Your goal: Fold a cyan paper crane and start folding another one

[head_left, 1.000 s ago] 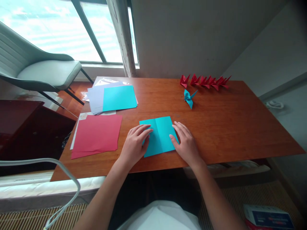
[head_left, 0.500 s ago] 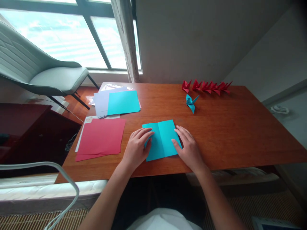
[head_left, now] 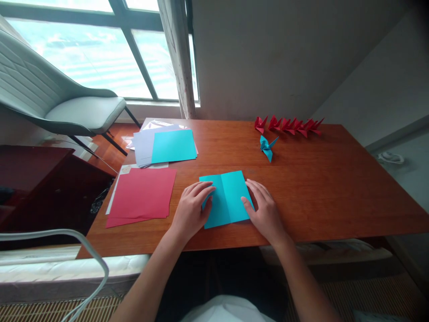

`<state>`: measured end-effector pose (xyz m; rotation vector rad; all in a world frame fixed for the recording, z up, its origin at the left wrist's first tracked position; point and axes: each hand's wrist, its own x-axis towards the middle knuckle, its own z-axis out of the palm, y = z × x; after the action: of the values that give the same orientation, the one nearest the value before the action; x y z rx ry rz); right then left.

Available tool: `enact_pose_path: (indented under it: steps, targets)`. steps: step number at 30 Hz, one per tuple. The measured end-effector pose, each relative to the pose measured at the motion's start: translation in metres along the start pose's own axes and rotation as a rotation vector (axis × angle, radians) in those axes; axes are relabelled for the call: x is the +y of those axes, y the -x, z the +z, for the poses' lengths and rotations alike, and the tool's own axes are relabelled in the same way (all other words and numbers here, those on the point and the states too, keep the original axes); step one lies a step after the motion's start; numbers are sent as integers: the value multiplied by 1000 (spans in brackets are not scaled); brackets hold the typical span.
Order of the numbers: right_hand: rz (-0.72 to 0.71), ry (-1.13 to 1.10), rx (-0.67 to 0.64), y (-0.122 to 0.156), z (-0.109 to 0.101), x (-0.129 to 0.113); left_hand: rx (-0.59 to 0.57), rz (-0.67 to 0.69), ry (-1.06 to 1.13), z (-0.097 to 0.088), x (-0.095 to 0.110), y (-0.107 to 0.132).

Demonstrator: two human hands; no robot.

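A turquoise sheet of paper (head_left: 231,197) with a crease down its middle lies opened out in front of me. My left hand (head_left: 194,205) rests over its left edge, fingers curved and thumb apart from them. At the right edge is my right hand (head_left: 264,208), thumb on the paper and fingers along or just beyond the edge. Both hands are open. Beyond the sheet stands a folded blue paper crane (head_left: 267,147), and behind it a row of several red paper cranes (head_left: 288,125).
Red paper sheets (head_left: 142,194) lie to the left on the wooden table (head_left: 321,192). Farther back is a pile of pale sheets (head_left: 143,145) topped with turquoise paper (head_left: 174,146). A chair (head_left: 87,112) stands by the window, and a white cable (head_left: 90,248) loops at lower left.
The camera view has tilted slightly, so everything sits a little lower. My right fingers have shifted slightly outward at the sheet's right edge; the left hand and paper look nearly unchanged.
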<state>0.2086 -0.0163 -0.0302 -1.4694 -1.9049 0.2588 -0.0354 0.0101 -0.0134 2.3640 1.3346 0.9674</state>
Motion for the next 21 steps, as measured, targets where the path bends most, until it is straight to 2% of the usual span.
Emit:
enact_pose_path:
  steps: [6, 9, 11, 14, 17, 21]
  targets:
    - [101, -86, 90, 1, -3, 1, 14, -9, -9, 0, 0, 1]
    - [141, -158, 120, 1, -6, 1, 19, 35, 4, -1, 1, 1]
    - [128, -197, 118, 1, -10, 0, -20, 84, 8, -2, 3, 1]
    - [37, -228, 63, 1, -14, -4, -160, 140, -37, -4, 8, 0]
    - [-133, -196, -30, 2, -18, -6, -296, 156, -113, -5, 13, -2]
    - [-377, -93, -208, 4, -25, -1, -357, 145, -144, -6, 15, -4]
